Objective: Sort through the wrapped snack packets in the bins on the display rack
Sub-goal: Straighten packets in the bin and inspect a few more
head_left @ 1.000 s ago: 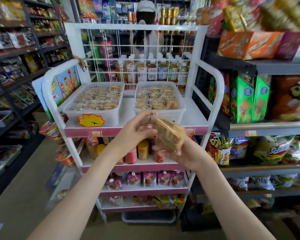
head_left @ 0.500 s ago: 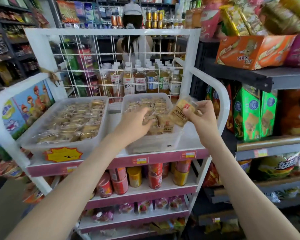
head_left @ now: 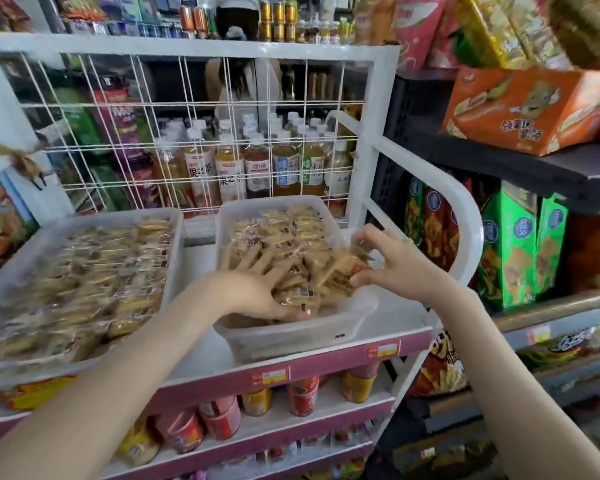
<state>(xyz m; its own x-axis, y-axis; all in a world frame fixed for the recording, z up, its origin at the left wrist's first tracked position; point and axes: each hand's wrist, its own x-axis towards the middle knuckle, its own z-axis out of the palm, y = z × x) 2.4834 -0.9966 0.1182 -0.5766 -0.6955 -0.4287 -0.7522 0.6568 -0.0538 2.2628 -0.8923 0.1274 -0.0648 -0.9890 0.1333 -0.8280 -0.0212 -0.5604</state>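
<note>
Two clear plastic bins stand side by side on the top shelf of a white display rack (head_left: pixel 465 216). The left bin (head_left: pixel 174 237) and the right bin (head_left: pixel 291 341) both hold several wrapped snack packets. My left hand (head_left: pixel 257 292) lies spread, palm down, on the packets in the right bin, its fingers pressed among them. My right hand (head_left: pixel 395 261) pinches one wrapped snack packet (head_left: pixel 340 271) at the bin's right edge, low over the pile.
A wire grid (head_left: pixel 187 133) backs the rack, with drink bottles (head_left: pixel 257 168) behind it. Cans (head_left: pixel 302 396) fill the shelf below. Snack bags and green boxes (head_left: pixel 513 244) crowd the dark shelving to the right. A person stands beyond the grid.
The view has drawn closer to the rack. My right hand has lowered its packet from above the bin's far right corner down to the pile. My left hand has pushed deeper among the packets.
</note>
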